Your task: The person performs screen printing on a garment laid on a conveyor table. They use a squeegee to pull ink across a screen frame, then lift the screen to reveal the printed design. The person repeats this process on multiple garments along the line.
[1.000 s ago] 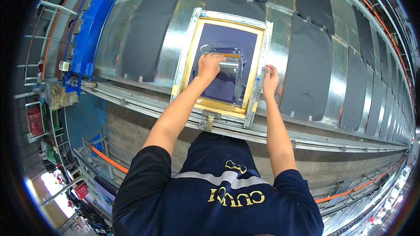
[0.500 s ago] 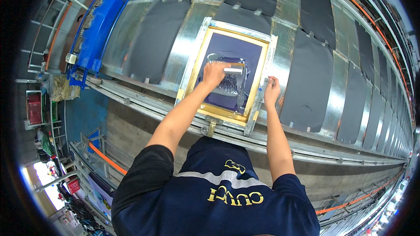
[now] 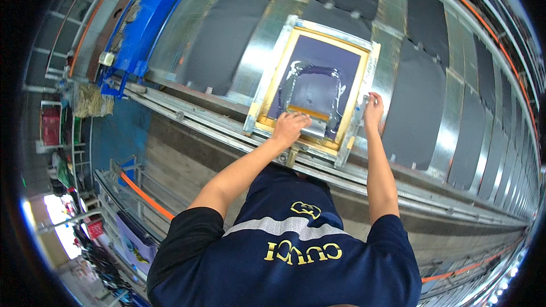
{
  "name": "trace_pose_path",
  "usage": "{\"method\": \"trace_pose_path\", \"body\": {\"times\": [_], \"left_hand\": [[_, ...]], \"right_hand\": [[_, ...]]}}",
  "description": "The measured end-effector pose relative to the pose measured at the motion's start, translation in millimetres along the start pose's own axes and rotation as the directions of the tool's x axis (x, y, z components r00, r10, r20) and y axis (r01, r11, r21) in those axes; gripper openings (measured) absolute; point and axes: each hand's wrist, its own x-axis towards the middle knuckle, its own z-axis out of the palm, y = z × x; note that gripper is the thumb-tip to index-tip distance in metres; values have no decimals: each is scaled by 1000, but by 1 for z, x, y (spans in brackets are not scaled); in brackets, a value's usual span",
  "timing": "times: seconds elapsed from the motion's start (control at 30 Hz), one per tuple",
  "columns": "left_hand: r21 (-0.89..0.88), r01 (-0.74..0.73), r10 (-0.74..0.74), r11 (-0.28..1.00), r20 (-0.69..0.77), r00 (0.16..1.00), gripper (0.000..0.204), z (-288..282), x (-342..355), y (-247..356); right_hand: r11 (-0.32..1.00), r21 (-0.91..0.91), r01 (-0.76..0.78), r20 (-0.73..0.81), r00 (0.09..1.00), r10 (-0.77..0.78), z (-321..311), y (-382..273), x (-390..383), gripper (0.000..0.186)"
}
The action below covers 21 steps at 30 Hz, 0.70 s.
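A screen-printing frame (image 3: 330, 27) with a yellow inner border lies on the long table. Its purple mesh (image 3: 327, 51) carries a glossy, clear-looking ring of ink (image 3: 341, 85) around a smoother patch. My left hand (image 3: 290, 128) is wrapped over the squeegee (image 3: 314, 129), which rests on the mesh near the frame's close end; an amber blade edge shows along its far side. My right hand (image 3: 373, 112) grips the frame's right rail with bent fingers, and what the fingertips press on is partly hidden.
Dark grey fabric panels (image 3: 415, 108) lie in rows on the shiny metal table (image 3: 443, 128). A metal rail (image 3: 210, 122) runs along the near edge. At the left end stands a blue machine part (image 3: 136, 40). Racks with orange bars (image 3: 145, 196) are behind me.
My left hand has drawn the squeegee from the middle of the mesh toward me, to the near end. The right hand stays at the frame's right rail. The whole view has shifted slightly.
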Motion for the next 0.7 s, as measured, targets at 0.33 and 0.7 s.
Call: {"method": "trace_pose_path", "body": {"times": [0.33, 0.7], "left_hand": [[-117, 86, -87, 989, 0, 996, 56, -90, -39, -88], [29, 162, -165, 986, 110, 980, 60, -191, -118, -370]], "right_hand": [[965, 34, 261, -39, 965, -260, 108, -116, -46, 18], [988, 11, 154, -50, 987, -153, 397, -184, -158, 19]]}}
